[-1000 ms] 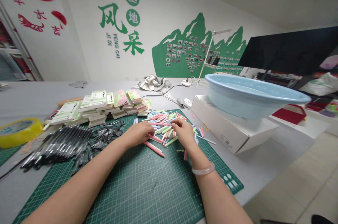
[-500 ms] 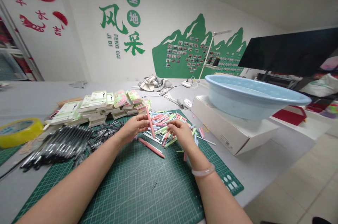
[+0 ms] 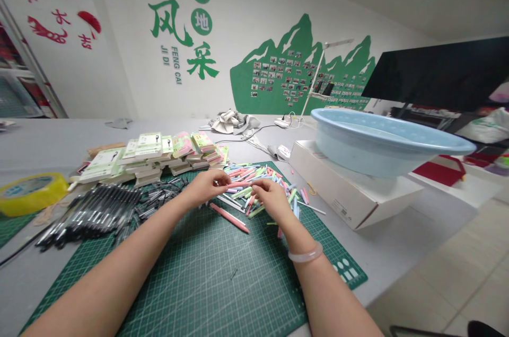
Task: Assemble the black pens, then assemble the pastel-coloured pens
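My left hand (image 3: 207,187) pinches a pink pen barrel (image 3: 237,184), which lies level and points toward my right hand (image 3: 271,198). The right fingers are pinched together close to the barrel's far end; whatever they hold is too small to tell. Below the hands, a pink pen (image 3: 229,218) lies on the green cutting mat (image 3: 199,278) beside a thin white stick. Behind and under my fingers spreads a heap of pastel pen parts (image 3: 260,173) in pink, green, blue and white. A tiny dark piece (image 3: 234,273) lies on the mat nearer to me.
Left of the hands lie a pile of black pens (image 3: 95,212) and stacked small boxes (image 3: 149,149). A yellow tape roll (image 3: 55,188) sits at far left. On the right, a blue basin (image 3: 358,149) rests on a white box (image 3: 342,199). Crumpled cloth (image 3: 230,122) lies behind.
The pink barrel in my left hand has tipped from nearly upright to level, its end now by my right fingers. My right hand has hardly moved. The view has shifted slightly.
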The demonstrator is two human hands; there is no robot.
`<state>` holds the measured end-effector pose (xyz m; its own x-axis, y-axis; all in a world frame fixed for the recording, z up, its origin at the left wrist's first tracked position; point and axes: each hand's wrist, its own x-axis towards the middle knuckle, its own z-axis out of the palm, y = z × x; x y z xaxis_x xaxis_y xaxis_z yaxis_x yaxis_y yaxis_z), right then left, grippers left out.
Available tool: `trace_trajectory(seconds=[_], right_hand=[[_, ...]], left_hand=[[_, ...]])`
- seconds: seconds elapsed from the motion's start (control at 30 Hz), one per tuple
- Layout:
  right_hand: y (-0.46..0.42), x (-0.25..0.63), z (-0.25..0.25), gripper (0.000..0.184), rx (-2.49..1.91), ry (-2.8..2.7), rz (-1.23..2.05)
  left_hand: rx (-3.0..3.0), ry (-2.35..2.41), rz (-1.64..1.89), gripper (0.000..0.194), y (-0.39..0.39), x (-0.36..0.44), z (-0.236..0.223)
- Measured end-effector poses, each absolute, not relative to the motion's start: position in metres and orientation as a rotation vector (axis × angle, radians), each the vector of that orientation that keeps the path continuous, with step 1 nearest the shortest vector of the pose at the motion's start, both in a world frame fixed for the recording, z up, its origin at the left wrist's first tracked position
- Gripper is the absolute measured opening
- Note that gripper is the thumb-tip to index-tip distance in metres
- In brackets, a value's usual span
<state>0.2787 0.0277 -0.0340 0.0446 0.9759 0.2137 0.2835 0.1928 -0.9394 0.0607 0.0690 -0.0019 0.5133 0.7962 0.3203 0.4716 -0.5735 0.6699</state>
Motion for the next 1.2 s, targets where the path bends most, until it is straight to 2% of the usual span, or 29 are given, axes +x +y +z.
trace_trajectory(seconds=[0.13,0.33,0.47,0.57,0.67,0.8,1.03,1.2], right_hand=[[0.03,0.282,-0.034,0.016,-1.33,-1.396,0.821],[0.016,0.263,-0.025,0.023,-1.011,-1.297,1.234],[0.016,0.262,-0.026,0.019,-0.896,-1.1,1.285],[0.022,0.275,-0.024,0.022,-0.873,-0.912,1.17],[0.026,0.291,-0.019,0.023,-0.842,-0.691,1.105],[0.027,0.303,-0.015,0.018,-0.759,-0.541,1.056],[0.032,0.302,-0.022,0.017,-0.757,-0.504,1.088],[0.026,0.285,-0.027,0.023,-0.749,-0.701,1.274]], left_hand=[[2.2,1.075,0.848,0.022,0.071,0.059,-0.004],[1.962,0.896,0.781,0.025,0.06,0.082,-0.014],[1.922,0.805,0.748,0.029,0.051,0.09,-0.006],[2.163,0.882,0.632,0.023,0.052,0.077,0.005],[2.54,0.934,0.351,0.011,0.055,0.063,0.008],[2.741,0.785,0.214,0.01,0.053,0.065,-0.006],[2.643,0.746,0.343,0.01,0.047,0.069,-0.005],[1.909,0.888,0.797,0.018,0.057,0.059,0.002]])
